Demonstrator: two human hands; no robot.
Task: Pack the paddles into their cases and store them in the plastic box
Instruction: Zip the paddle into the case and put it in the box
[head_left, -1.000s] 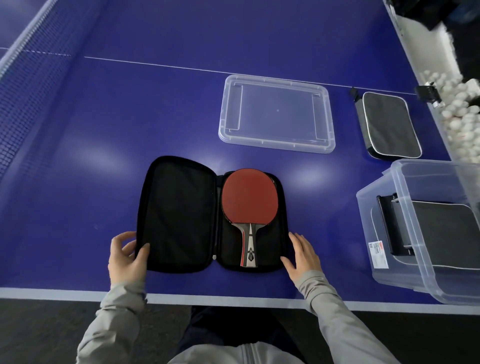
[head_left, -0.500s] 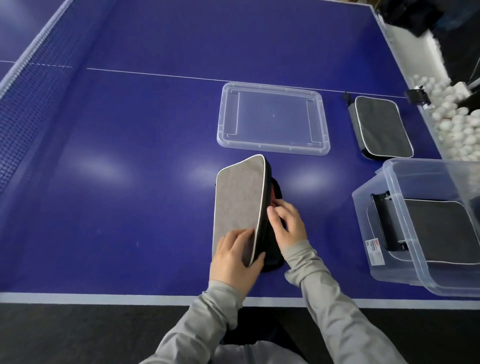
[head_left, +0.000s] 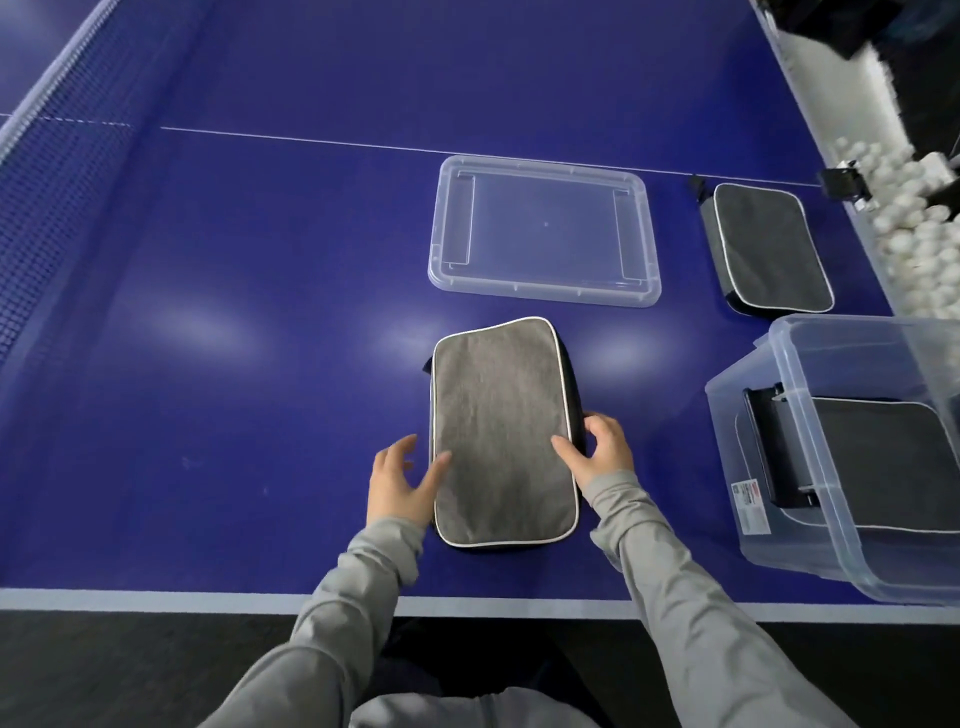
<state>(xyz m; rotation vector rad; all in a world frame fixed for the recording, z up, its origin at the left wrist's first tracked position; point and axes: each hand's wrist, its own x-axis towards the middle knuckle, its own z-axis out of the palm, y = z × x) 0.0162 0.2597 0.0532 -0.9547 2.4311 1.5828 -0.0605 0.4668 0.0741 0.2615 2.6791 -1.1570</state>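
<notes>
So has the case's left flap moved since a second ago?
Yes. The case is folded shut: its flap swung rightward over the paddle side, toward the plastic box; the lid beyond stays put.

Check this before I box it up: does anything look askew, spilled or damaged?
Nothing stands out. The case lies flat and folded shut between the hands, left and right. A second case lies flat beyond the box, which stands upright with a case inside. The lid rests flat. No damage is visible.
</notes>
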